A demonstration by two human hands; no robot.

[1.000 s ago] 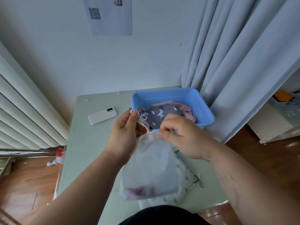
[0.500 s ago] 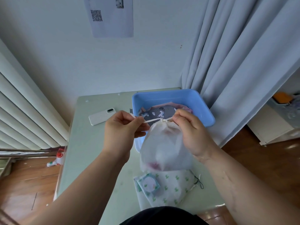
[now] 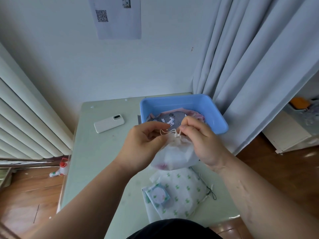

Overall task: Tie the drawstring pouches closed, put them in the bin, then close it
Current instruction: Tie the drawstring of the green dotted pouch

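Centrally, left hand (image 3: pixel 143 145), right hand (image 3: pixel 201 140) pinch cord (image 3: pixel 164 131) atop pouch (image 3: pixel 174 155), near bin (image 3: pixel 176 105).

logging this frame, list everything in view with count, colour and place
held pouch: 1, translucent white, between both hands
drawstring: 1, cream, at its neck
bin: 1, blue, table's far right
unicorn pouch: 1, grey, in bin
cactus pouch: 1, white-green, table's near edge
phone: 1, white, left of bin
table: 1, pale green, centre
spray bottle: 1, white, floor left
QR sheet: 1, white, wall
curtain: 1, grey, right
left hand: 1, pinching drawstring
right hand: 1, pinching drawstring
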